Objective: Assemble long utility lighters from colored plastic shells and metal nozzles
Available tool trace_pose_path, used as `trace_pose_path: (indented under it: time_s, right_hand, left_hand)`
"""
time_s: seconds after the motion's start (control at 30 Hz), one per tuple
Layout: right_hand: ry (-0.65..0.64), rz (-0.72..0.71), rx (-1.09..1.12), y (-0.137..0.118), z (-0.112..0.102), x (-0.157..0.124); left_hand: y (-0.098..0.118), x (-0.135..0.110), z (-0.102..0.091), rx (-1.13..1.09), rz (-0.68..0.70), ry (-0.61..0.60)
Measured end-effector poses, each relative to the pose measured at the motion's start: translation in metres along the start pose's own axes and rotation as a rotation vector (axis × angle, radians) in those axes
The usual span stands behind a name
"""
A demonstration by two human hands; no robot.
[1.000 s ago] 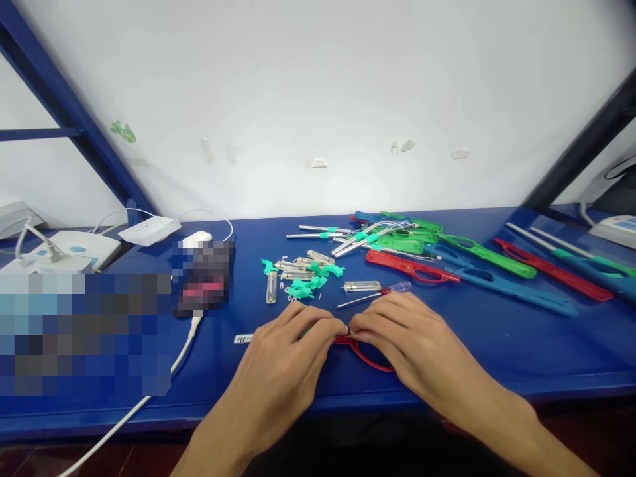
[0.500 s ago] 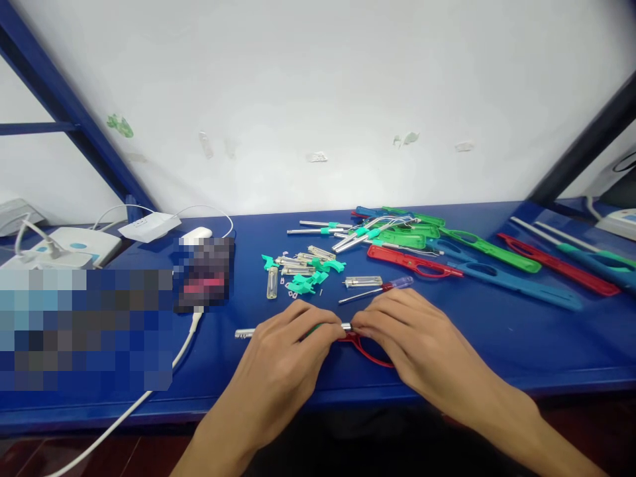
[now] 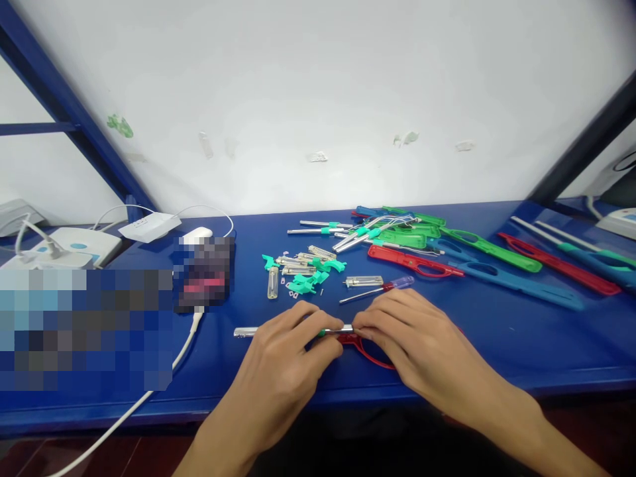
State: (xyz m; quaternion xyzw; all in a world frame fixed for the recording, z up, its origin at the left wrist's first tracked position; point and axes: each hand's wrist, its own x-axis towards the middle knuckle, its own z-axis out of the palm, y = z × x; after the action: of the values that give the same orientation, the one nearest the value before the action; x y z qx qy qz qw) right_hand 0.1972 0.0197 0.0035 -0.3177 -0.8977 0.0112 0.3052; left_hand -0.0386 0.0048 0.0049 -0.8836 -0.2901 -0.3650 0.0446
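Observation:
Near the table's front edge, my left hand [image 3: 288, 358] is closed around a silver lighter tube [image 3: 244, 332], which sticks out to the left of the knuckles. A bit of green plastic shows between the fingers. At the tube's right end, my right hand [image 3: 422, 338] pinches a small dark piece that its fingertips mostly hide. Beneath both hands lies a red lighter casing [image 3: 375, 359] with a looped handle. Just beyond the fingers are a screwdriver [image 3: 399, 283] with a red and clear handle and a clear fuel tank [image 3: 364, 281].
Behind my hands lie several clear fuel tanks [image 3: 272, 283] and green triggers [image 3: 305, 285]. Farther back are lighter tubes with wires [image 3: 358, 238]. Green, red and blue casings [image 3: 521, 285] spread rightward. A phone [image 3: 206, 278] with a white cable [image 3: 183, 348] lies left.
My left thumb and index finger have spread slightly, so more of the tube's green and silver part shows between the hands. The right hand has hardly moved.

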Motion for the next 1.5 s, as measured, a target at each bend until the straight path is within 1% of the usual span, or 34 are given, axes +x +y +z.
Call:
trace_pose_path:
  time_s: [0.17, 0.37, 0.53, 0.63, 0.83, 1.2, 1.5]
  right_hand:
    - [-0.020, -0.003, 0.007, 0.002, 0.001, -0.001]
    - [-0.004, 0.010, -0.008, 0.000, 0.002, 0.001]
    - [-0.016, 0.078, 0.024, -0.006, -0.002, 0.001]
    - [-0.017, 0.113, 0.049, -0.009, -0.004, 0.002]
    - [-0.033, 0.137, 0.078, -0.010, -0.006, 0.001]
    - [-0.034, 0.170, 0.118, -0.011, -0.004, -0.002]
    - [-0.033, 0.133, 0.103, -0.010, -0.005, -0.001]
  left_hand:
    - [0.001, 0.001, 0.000, -0.018, -0.014, -0.016]
    - [-0.004, -0.006, 0.007, -0.075, -0.102, -0.063]
    - [-0.005, -0.010, 0.010, -0.136, -0.147, -0.087]
    - [-0.004, -0.008, 0.010, -0.140, -0.168, -0.079]
    - [0.000, -0.002, 0.008, -0.146, -0.195, -0.073]
    - [0.005, -0.001, 0.001, -0.120, -0.253, -0.158]
    - [0.005, 0.001, -0.002, -0.137, -0.224, -0.189]
